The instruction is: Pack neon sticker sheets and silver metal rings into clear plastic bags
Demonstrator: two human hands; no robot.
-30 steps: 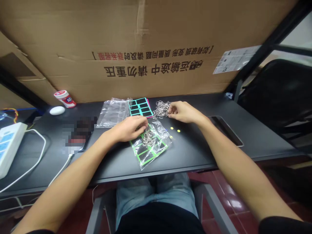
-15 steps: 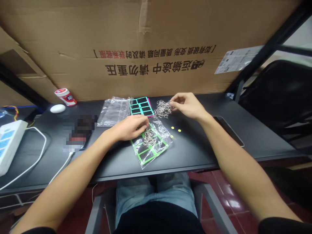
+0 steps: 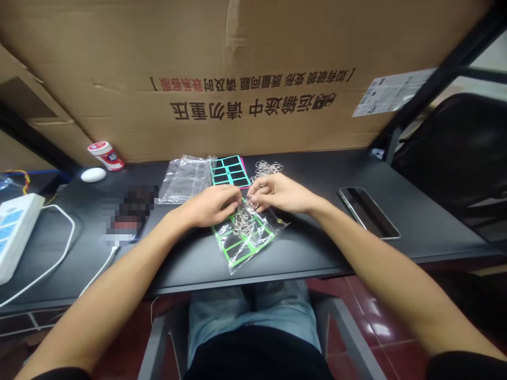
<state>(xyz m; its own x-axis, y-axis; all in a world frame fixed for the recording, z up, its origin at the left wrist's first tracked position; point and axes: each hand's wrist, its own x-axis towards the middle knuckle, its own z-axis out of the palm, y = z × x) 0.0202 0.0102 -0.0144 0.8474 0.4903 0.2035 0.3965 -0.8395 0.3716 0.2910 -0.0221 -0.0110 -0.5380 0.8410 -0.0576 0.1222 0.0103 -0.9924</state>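
Observation:
A clear plastic bag (image 3: 259,245) lies near the desk's front edge, with a green-framed sheet of black labels (image 3: 238,254) and several metal rings (image 3: 241,224) in or on it. My left hand (image 3: 214,205) is closed on the bag's upper left edge. Right beside it, at the bag's upper end, my right hand (image 3: 284,193) pinches a small metal ring (image 3: 252,199), partly hidden by the fingers. Behind the right hand sits a heap of metal rings (image 3: 267,169). To its left lie turquoise-framed label sheets (image 3: 229,171), with a pink edge showing beneath.
Empty clear bags (image 3: 184,179) lie left of the turquoise sheets. A phone (image 3: 369,212) rests at right. On the left are a red-and-white tub (image 3: 106,156), a white oval object (image 3: 93,175), and a power strip (image 3: 18,235) with cables. Cardboard (image 3: 253,53) stands behind the desk.
My right hand has moved left and nearer, from the ring heap to the bag's upper end, bringing a ring. The bag's right edge has shifted over the yellow dots. My left hand stayed put.

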